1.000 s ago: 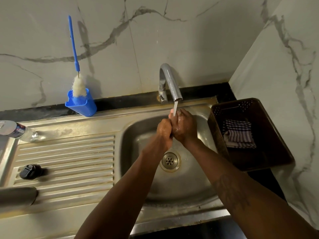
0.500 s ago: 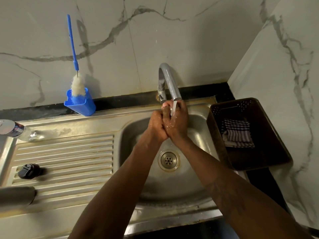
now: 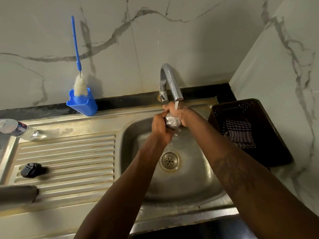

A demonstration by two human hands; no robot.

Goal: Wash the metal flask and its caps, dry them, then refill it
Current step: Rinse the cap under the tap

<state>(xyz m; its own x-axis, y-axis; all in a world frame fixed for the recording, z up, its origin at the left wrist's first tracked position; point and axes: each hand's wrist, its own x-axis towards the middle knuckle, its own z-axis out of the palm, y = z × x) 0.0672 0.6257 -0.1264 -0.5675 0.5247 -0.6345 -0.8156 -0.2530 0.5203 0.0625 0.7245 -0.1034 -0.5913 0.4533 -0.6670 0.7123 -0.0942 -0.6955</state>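
Metal cap (image 3: 172, 123) is between both hands under the tap (image 3: 170, 81), over the back of the sink basin (image 3: 198, 183). Its rounded closed end faces me; I can't tell its axis beyond that, the hands hide most of it. Left hand (image 3: 160, 129) has fingers curled round the cap from the left. Right hand (image 3: 181, 112) is curled over it from the top and right. The water stream (image 3: 176, 106) hits the right hand and drips toward the drain (image 3: 170, 160).

Metal flask (image 3: 17, 195) lies on its side at the left edge of the drainboard (image 3: 69, 161), long axis left-right, visible end pointing right. Black cap (image 3: 31, 170) sits just behind it. Plastic bottle (image 3: 16, 129) lies far left. Brush (image 3: 76, 47) stands in a blue holder (image 3: 82, 102). Dark basket (image 3: 276, 121) on the right holds a checked cloth (image 3: 239, 135).

Half a second ago the hands were clasped with the cap hidden; now it shows between them.
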